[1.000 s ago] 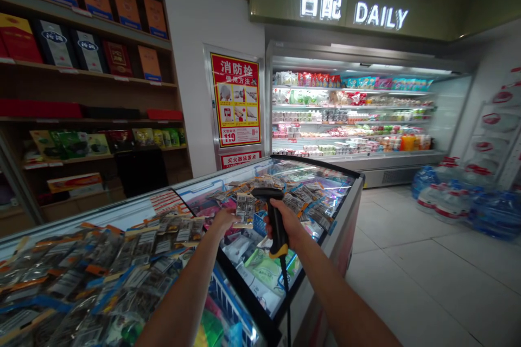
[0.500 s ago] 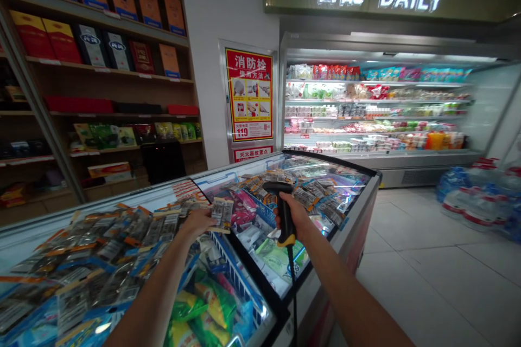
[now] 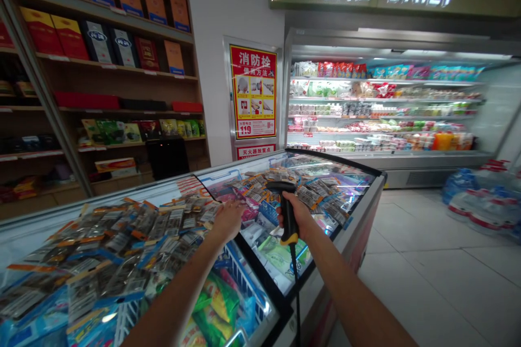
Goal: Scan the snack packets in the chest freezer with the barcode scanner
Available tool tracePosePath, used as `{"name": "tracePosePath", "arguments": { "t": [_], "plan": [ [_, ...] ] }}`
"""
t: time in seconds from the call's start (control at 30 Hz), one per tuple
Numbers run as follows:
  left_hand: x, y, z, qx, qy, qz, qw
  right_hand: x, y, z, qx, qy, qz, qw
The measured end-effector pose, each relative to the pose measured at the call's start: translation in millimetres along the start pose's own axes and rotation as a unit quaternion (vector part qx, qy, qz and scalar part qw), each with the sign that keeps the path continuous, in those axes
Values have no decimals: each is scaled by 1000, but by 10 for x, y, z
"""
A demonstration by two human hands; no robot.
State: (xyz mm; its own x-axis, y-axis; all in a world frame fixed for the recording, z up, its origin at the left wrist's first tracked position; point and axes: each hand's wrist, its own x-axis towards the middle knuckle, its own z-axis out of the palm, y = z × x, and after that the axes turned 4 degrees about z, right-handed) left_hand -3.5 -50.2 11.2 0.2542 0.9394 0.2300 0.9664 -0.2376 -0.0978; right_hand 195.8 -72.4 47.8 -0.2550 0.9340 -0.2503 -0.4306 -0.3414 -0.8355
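Observation:
My right hand (image 3: 299, 214) grips a black barcode scanner (image 3: 288, 217) with a yellow handle end, held upright above the glass-topped chest freezer (image 3: 370, 200). Its cable (image 3: 297, 287) hangs down past the freezer's front edge. My left hand (image 3: 228, 221) reaches over the middle frame, fingers stretched out, with no packet visible in it. To its left a large heap of small clear packets (image 3: 109, 249) with orange and blue edges lies on the freezer. Beyond the scanner a second spread of such packets (image 3: 313, 195) rests on the right-hand glass.
Green and yellow bags (image 3: 217, 301) and a blue wire basket (image 3: 240, 268) show inside the freezer. Wooden shelves (image 3: 126, 68) with boxes stand at the left. A lit open fridge (image 3: 382, 111) is at the back. Bottled water packs (image 3: 484, 200) sit on the right floor.
My left hand has moved right and no longer shows the packet it held. The scanner stays in my right hand, nearly unmoved. The whole view has shifted slightly.

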Motion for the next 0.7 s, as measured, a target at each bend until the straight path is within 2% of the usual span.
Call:
{"name": "tracePosePath", "arguments": {
  "t": [0.07,0.23,0.33,0.43,0.53,0.6,0.7],
  "plan": [
    [38,22,112,-6,-28,22,999,11,-3,-13,0,1,1,1000],
    [10,-276,250,44,-4,-79,996,45,-12,-84,5,7,1,1000],
    [-20,-471,203,60,14,-129,990,68,-4,-117,6,9,-2,1000],
    [-19,-572,88,51,3,-196,979,94,4,-148,7,8,0,1000],
    [31,-561,-18,60,6,-228,972,115,0,-189,12,14,0,1000],
    [115,-475,-48,53,35,-212,975,124,-6,-212,17,16,-2,1000],
    [330,-239,-16,-32,51,-169,984,127,-12,-231,22,17,-4,1000]
  ]
}}
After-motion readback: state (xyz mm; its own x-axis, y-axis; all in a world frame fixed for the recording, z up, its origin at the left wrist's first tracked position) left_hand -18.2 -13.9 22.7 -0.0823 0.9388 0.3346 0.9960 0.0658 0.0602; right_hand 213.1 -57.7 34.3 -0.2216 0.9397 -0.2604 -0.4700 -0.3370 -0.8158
